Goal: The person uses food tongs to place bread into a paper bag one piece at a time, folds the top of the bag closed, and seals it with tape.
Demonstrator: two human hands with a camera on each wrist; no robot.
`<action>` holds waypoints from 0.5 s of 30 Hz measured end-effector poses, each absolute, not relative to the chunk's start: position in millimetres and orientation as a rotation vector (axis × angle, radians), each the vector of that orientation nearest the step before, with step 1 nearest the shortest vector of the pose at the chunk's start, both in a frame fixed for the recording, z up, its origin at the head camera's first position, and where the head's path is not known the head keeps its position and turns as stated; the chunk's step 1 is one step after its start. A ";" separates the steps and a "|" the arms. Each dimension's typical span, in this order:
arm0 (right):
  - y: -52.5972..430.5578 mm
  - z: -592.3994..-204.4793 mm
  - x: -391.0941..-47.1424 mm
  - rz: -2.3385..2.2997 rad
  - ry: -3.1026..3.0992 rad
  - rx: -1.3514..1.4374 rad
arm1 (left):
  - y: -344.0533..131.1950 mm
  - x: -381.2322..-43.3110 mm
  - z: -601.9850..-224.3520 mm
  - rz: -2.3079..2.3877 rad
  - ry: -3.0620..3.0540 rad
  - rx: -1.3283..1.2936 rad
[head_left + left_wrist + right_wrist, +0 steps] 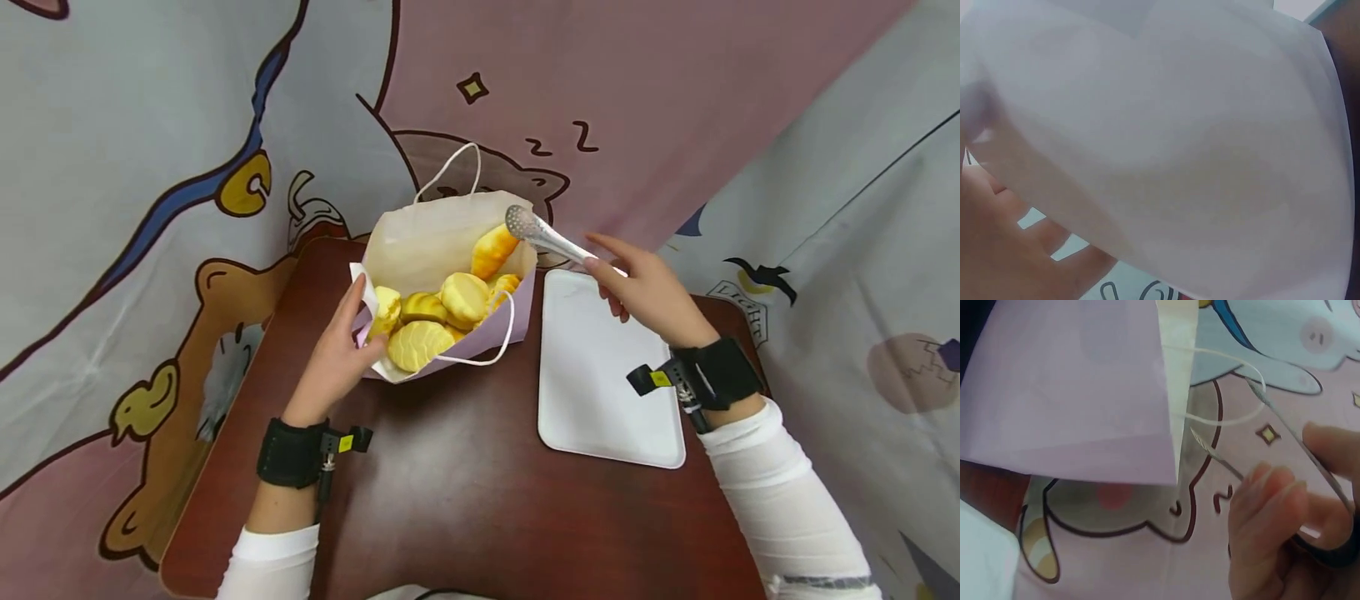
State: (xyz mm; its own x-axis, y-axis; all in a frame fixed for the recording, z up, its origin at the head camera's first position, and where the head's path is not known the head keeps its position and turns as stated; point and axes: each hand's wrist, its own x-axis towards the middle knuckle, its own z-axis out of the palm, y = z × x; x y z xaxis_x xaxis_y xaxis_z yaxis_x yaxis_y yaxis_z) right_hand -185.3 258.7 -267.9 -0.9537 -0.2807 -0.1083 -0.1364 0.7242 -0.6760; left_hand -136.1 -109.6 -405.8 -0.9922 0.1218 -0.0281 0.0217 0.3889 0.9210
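A pale purple paper bag (pixel 427 237) with white cord handles leans on the table, its mouth facing me. Inside lie several bread pieces, among them a round bun (pixel 464 297), an oval slice (pixel 420 346) and a longer roll (pixel 492 252). My left hand (pixel 333 362) holds the bag's left edge between thumb and fingers; the bag's wall (pixel 1179 156) fills most of the left wrist view. Metal food tongs (pixel 551 239) are in my right hand (pixel 648 292), their heads over the bag's right rim. In the right wrist view the tongs' arms (pixel 1297 440) stand apart, with nothing between them.
A white rectangular tray (pixel 600 392) lies on the brown table (pixel 450 492), right of the bag and partly under my right hand. Cartoon-printed cloth (pixel 637 83) hangs behind and around the table. Something pale (pixel 412 593) shows at the bottom edge.
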 end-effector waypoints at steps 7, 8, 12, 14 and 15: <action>294.4 -287.6 -149.7 -1.233 2.807 -0.048 | -115.3 -154.5 -400.7 1.662 2.478 0.132; 302.5 -296.5 -145.8 -1.235 2.823 -0.004 | -115.9 -157.4 -400.6 1.654 2.475 0.137; 329.5 -333.2 -127.4 -1.222 2.875 0.195 | -118.9 -168.0 -400.8 1.607 2.493 0.157; 336.4 -349.2 -115.0 -1.183 2.904 0.291 | -120.3 -173.2 -400.6 1.594 2.496 0.159; 338.5 -357.1 -108.4 -1.158 2.920 0.330 | -121.0 -175.5 -400.4 1.591 2.495 0.157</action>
